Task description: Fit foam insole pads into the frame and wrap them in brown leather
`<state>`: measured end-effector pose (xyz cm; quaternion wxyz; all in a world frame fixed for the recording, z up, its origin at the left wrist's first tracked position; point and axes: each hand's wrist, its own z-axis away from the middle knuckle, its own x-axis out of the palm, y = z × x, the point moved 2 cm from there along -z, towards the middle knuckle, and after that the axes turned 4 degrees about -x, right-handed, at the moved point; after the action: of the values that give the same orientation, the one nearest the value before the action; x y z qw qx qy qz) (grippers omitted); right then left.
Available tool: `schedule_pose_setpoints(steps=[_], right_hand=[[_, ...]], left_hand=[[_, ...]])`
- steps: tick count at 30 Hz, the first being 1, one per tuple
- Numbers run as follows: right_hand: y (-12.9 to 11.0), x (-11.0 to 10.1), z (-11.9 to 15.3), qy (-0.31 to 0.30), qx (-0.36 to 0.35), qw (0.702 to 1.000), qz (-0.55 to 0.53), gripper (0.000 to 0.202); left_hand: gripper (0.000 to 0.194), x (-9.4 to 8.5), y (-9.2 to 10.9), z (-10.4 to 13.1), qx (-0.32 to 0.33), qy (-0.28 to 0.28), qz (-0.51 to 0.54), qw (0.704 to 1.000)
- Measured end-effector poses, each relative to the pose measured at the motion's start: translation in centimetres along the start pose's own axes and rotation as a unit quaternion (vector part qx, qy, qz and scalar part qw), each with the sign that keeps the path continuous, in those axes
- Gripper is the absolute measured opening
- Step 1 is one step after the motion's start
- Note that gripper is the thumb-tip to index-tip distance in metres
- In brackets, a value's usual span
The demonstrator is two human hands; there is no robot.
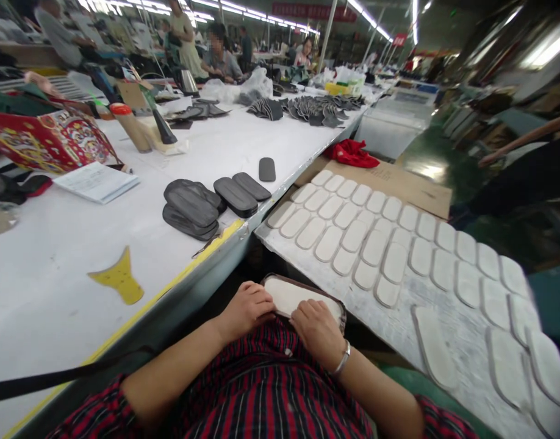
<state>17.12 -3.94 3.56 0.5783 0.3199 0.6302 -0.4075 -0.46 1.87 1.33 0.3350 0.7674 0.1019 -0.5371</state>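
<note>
In front of my lap lies an oblong pad with rounded ends (302, 295), its face white and its rim dark. My left hand (249, 306) grips the pad's near edge toward the left end, fingers bent over it. Closed on the same edge further right is my right hand (317, 329), fingers curled onto the white face. A silvery bracelet (343, 358) circles the right wrist. My thumbs and the pad's underside are mostly hidden.
A board (399, 326) on my right carries rows of white oblong pads (353, 235). Dark oblong pieces (191, 204) lie stacked on the white table (46, 292), near a yellow template (122, 277). Beyond are a red patterned box (51, 140) and red cloth (354, 153). A person's arm reaches in at right.
</note>
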Motion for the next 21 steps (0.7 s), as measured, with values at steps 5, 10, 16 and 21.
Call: schedule_pose_setpoints(steps=[5,10,16,21], right_hand=[[-0.1,-0.1,-1.4,-0.043,0.092,0.995,-0.01,0.012],[0.0,-1.5,-3.0,-0.067,0.155,0.985,0.035,0.018],[2.7,-1.1,-3.0,-0.036,0.119,0.992,-0.024,0.084],[3.1,0.8,-4.1,-0.114,0.095,0.983,-0.108,0.106]], left_hand=[[0.018,-0.4,0.7,-1.1,-0.048,-0.002,-0.016,0.999],[0.009,0.0,1.8,-1.6,-0.139,0.011,-0.022,0.99],[0.026,0.4,0.5,1.2,-0.204,0.176,0.07,0.96],[0.083,0.7,-3.5,3.2,-0.281,0.147,0.308,0.897]])
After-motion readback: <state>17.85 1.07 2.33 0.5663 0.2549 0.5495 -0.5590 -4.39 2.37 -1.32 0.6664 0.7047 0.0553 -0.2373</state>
